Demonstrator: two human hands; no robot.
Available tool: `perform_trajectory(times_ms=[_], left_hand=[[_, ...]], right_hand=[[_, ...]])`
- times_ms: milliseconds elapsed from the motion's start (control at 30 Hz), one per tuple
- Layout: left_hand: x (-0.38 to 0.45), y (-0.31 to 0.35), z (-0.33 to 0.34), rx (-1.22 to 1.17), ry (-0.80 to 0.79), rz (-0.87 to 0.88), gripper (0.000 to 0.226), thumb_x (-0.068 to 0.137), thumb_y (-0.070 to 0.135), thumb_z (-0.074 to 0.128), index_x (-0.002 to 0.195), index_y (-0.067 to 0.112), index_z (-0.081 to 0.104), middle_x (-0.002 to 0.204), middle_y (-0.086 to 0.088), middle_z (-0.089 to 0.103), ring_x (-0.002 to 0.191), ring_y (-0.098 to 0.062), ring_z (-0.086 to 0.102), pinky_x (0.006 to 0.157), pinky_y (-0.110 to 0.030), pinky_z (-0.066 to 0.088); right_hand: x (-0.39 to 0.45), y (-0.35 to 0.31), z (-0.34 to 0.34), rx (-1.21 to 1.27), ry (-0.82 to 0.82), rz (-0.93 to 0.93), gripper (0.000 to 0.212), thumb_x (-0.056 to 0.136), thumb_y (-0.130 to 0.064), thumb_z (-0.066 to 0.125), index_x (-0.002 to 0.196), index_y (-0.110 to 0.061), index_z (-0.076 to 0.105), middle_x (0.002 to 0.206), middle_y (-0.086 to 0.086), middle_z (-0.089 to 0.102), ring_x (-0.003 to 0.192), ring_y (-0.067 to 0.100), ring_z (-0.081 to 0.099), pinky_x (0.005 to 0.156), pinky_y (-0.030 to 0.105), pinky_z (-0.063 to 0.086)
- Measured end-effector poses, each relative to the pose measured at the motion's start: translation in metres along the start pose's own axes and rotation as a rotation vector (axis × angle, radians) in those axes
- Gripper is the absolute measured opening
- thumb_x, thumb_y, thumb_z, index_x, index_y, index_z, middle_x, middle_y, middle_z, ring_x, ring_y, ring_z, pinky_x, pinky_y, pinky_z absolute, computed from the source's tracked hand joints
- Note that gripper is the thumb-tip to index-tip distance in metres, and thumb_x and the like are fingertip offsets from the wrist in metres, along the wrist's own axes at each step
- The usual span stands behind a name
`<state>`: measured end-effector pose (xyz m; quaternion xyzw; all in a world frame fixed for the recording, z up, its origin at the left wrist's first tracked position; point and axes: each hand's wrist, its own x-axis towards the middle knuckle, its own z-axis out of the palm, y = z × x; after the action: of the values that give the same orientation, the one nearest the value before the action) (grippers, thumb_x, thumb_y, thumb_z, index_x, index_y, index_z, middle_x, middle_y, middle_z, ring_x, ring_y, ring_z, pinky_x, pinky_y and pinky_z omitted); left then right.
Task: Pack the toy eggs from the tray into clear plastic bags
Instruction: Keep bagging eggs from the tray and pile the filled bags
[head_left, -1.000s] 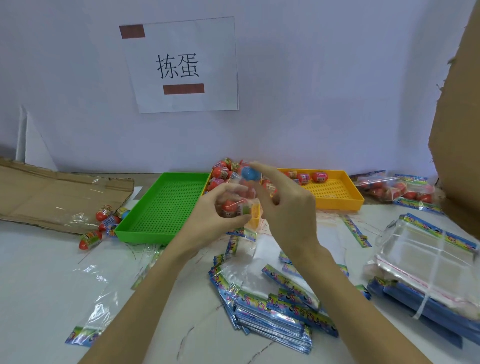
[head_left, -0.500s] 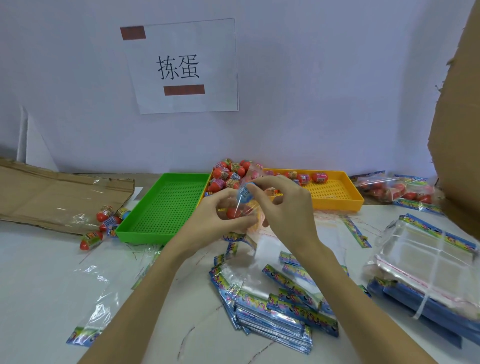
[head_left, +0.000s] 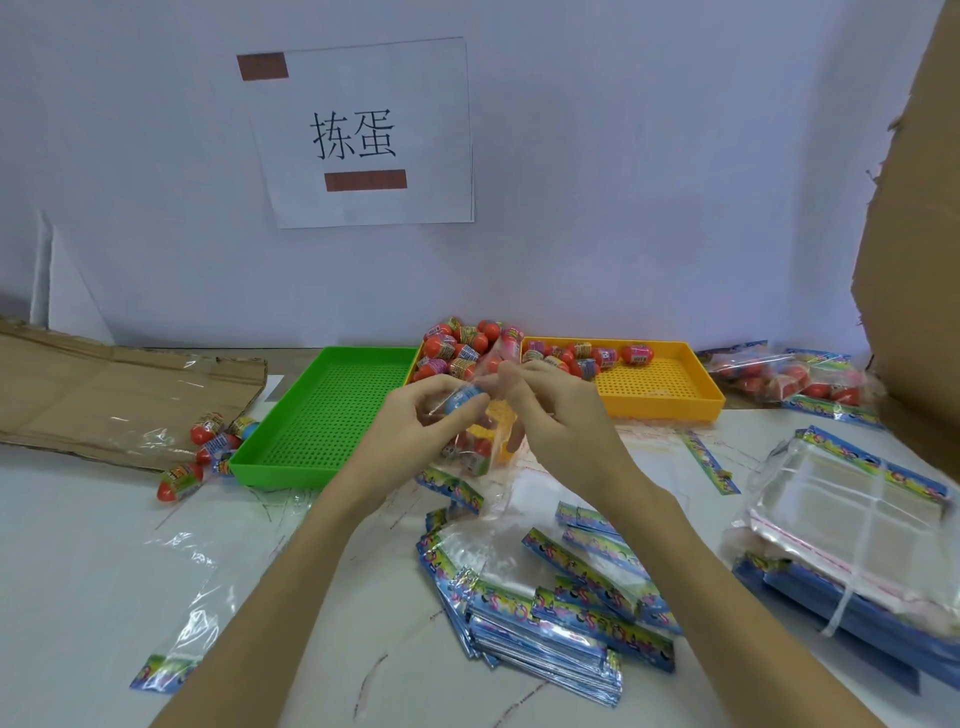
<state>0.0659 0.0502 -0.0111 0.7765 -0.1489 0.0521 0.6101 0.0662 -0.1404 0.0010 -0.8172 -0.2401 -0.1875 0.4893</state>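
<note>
Packing workstation: labelled wall sign (head_left: 363, 135), sorting trays (head_left: 332, 415), stacked bags (head_left: 545, 623), cardboard (head_left: 119, 395).

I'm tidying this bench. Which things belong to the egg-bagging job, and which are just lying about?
In use: orange plastic tray of toy eggs; clear plastic bag held by both hands; stack of empty clear bags.
Lying about: empty green plastic tray; flattened brown cardboard; white paper sign.

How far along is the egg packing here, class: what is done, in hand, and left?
Done: filled bags lie at far right. In hand: the left hand and right hand hold a clear bag with eggs inside, a blue egg at its mouth. Left: eggs in the yellow tray, loose eggs beside the green tray, unused bags.
</note>
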Motion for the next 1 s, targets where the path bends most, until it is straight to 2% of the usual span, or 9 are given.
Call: perform_trajectory(times_ms=[100,167,267,367,500,600,700,833,1000], left_hand=[[0.004,-0.003,-0.005,-0.087,0.130,-0.051,0.019,0.097,0.033,0.074,0.109,0.018,0.073,0.098,-0.006,0.081,0.087,-0.025,0.080,0.068,-0.037,0.066],[0.008,-0.005,-0.011,-0.105,0.328,-0.091,0.016,0.098,0.032,0.073,0.104,0.017,0.070,0.095,-0.008,0.079,0.078,-0.020,0.079,0.059,-0.032,0.064],[0.012,-0.011,-0.021,-0.115,0.615,-0.126,0.015,0.101,0.030,0.069,0.092,0.020,0.064,0.087,-0.001,0.073,0.069,-0.012,0.073,0.053,-0.023,0.056],[0.012,-0.018,-0.031,-0.152,0.736,-0.178,0.029,0.104,0.042,0.063,0.087,0.019,0.059,0.090,-0.009,0.067,0.085,-0.025,0.065,0.074,-0.039,0.055],[0.012,-0.019,-0.036,-0.278,0.763,-0.237,0.027,0.101,0.044,0.067,0.099,0.018,0.064,0.100,-0.007,0.074,0.088,-0.022,0.072,0.072,-0.037,0.059],[0.013,-0.017,-0.038,-0.343,0.703,-0.274,0.031,0.098,0.034,0.075,0.115,0.010,0.067,0.105,-0.009,0.076,0.087,-0.023,0.075,0.073,-0.039,0.062],[0.013,-0.014,-0.038,-0.358,0.624,-0.254,0.029,0.098,0.031,0.074,0.116,0.009,0.068,0.092,-0.001,0.079,0.083,-0.024,0.077,0.067,-0.038,0.063],[0.012,-0.010,-0.032,-0.334,0.543,-0.203,0.023,0.099,0.026,0.072,0.114,0.009,0.068,0.097,-0.005,0.082,0.083,-0.024,0.078,0.071,-0.040,0.065],[0.012,-0.010,-0.027,-0.266,0.516,-0.210,0.029,0.098,0.026,0.074,0.117,0.004,0.068,0.093,-0.005,0.082,0.083,-0.023,0.079,0.061,-0.031,0.062]], right_hand=[[0.002,0.006,0.001,0.095,0.075,-0.007,0.036,0.110,-0.037,0.044,0.130,-0.022,0.069,0.113,-0.005,0.071,0.059,0.012,0.070,0.052,0.012,0.043],[0.001,0.010,0.004,0.100,0.112,-0.001,0.030,0.109,-0.031,0.049,0.132,-0.020,0.066,0.118,-0.007,0.069,0.066,0.010,0.070,0.055,0.012,0.046],[-0.002,0.017,0.015,-0.013,0.039,0.010,0.026,0.108,-0.026,0.051,0.127,-0.018,0.067,0.120,-0.008,0.066,0.102,0.003,0.064,0.080,0.017,0.051],[-0.006,0.022,0.033,-0.212,-0.167,-0.015,0.034,0.110,-0.032,0.045,0.132,-0.017,0.067,0.138,-0.002,0.061,0.133,0.010,0.048,0.113,0.030,0.038],[-0.006,0.023,0.061,-0.496,-0.285,-0.092,0.046,0.112,-0.045,0.029,0.139,-0.028,0.062,0.168,0.002,0.031,0.157,0.018,0.018,0.128,0.042,0.012],[-0.007,0.027,0.067,-0.584,-0.330,-0.054,0.054,0.110,-0.051,0.017,0.150,-0.034,0.049,0.173,0.005,0.011,0.160,0.019,0.002,0.129,0.043,-0.001],[-0.006,0.031,0.062,-0.578,-0.322,-0.019,0.055,0.111,-0.050,0.018,0.151,-0.030,0.049,0.171,0.004,0.023,0.158,0.019,0.014,0.128,0.041,0.003],[-0.004,0.032,0.057,-0.569,-0.263,0.010,0.050,0.111,-0.047,0.024,0.146,-0.027,0.055,0.161,0.005,0.035,0.145,0.028,0.034,0.120,0.037,0.022],[-0.003,0.037,0.057,-0.627,-0.314,-0.019,0.052,0.112,-0.048,0.020,0.143,-0.034,0.058,0.170,0.006,0.024,0.154,0.023,0.025,0.124,0.038,0.015]])
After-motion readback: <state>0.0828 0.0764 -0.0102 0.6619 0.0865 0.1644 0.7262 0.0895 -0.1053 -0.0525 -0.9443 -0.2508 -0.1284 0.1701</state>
